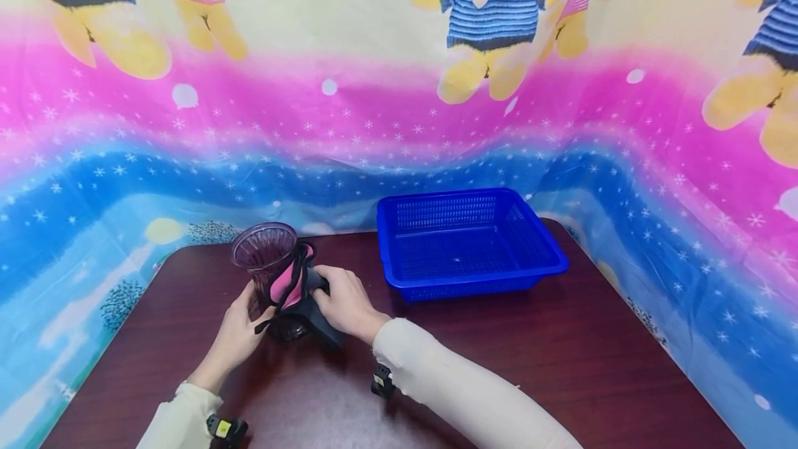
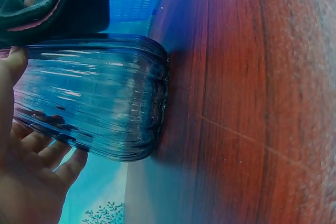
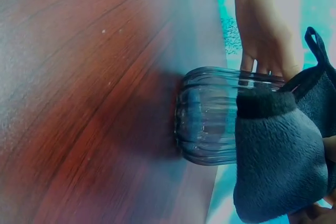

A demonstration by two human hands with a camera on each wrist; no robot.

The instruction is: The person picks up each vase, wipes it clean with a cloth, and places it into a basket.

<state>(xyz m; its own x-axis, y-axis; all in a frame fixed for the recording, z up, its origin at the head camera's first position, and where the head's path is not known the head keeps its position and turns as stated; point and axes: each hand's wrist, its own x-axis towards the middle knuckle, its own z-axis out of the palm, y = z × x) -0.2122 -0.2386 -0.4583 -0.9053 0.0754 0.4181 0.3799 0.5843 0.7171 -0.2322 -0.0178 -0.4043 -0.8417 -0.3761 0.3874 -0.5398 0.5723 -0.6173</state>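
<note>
A ribbed, see-through purplish glass vase (image 1: pixel 263 247) with a flared rim stands upright on the table, left of the middle. My left hand (image 1: pixel 237 331) holds its side, with the thumb near and the fingers around the far side in the left wrist view. A dark grey cleaning cloth (image 1: pixel 320 321) with a pink face and black edging is gripped in my right hand (image 1: pixel 348 302) and lies against the vase's right side. In the right wrist view, the folded cloth (image 3: pixel 278 161) covers part of the vase (image 3: pixel 205 116), and a hanging loop sticks out from it.
A blue plastic basket (image 1: pixel 474 284) with perforated walls stands at the back right of the dark reddish-brown table (image 1: pixel 499 373). Behind the table hangs a patterned curtain (image 1: pixel 374 123) with bears and snowflakes. Each sleeve has a small black camera at the wrist.
</note>
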